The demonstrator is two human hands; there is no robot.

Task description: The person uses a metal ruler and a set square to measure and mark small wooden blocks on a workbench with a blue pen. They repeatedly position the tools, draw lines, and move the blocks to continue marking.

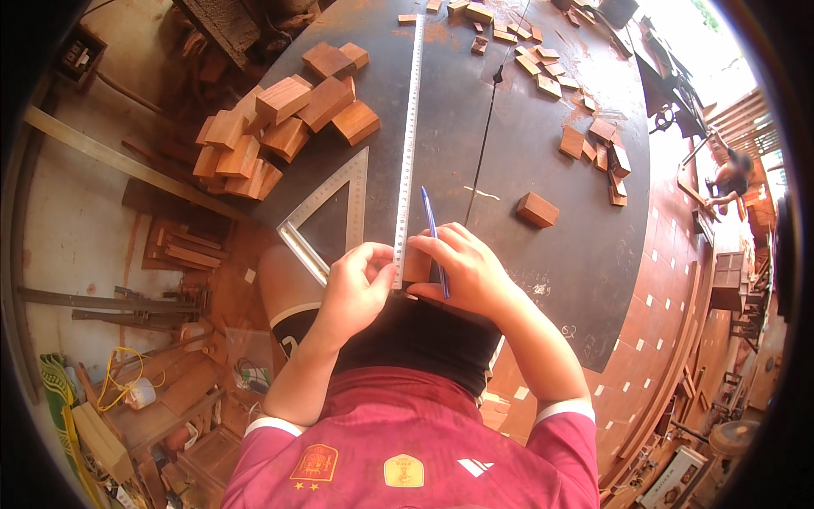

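Note:
At the near edge of a dark table (pixel 543 263), my left hand (pixel 360 284) pinches the near end of a long white ruler (pixel 408 144). The ruler runs straight away from me toward the far side. My right hand (pixel 462 267) grips a small reddish wooden block (pixel 416 265) against the ruler's right side. A blue pen (pixel 427 208) is tucked in the same hand, its upper end pointing away from me. Left of the ruler lies a metal triangle square (pixel 356 199), close to my left hand. My fingers cover part of the block.
A heap of wooden blocks (pixel 284 102) lies at the table's left. One single block (pixel 538 209) sits to the right, with a small cluster of blocks (pixel 619 159) beyond it. Offcuts (pixel 543 64) are scattered at the far side. Another person (pixel 733 174) is far right.

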